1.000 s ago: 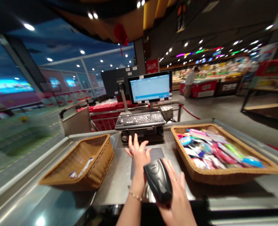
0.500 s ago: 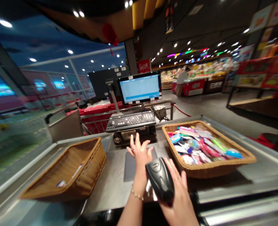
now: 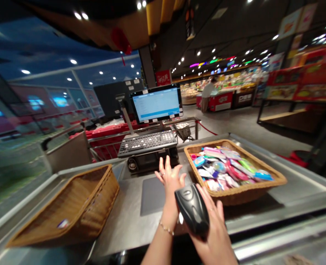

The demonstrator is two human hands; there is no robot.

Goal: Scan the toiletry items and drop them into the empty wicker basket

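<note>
My right hand (image 3: 216,235) grips a black handheld barcode scanner (image 3: 192,213) over the steel checkout counter (image 3: 124,224). My left hand (image 3: 170,177) is raised ahead of it with fingers spread and nothing in them, just left of the right wicker basket (image 3: 234,193), which is full of several small colourful packets (image 3: 223,167). A dark scanner plate (image 3: 150,189) lies in the counter under the left hand.
A left wicker basket (image 3: 69,209) holds one or two small packets. Behind the hands stand a keyboard (image 3: 148,142) and a lit register screen (image 3: 156,103). Red carts sit beyond the counter; a person stands far off by the produce stands (image 3: 207,94).
The view has swung rightward, so counter and baskets shifted left. My left hand reached slightly further forward and right, toward the full basket; the right hand keeps the scanner.
</note>
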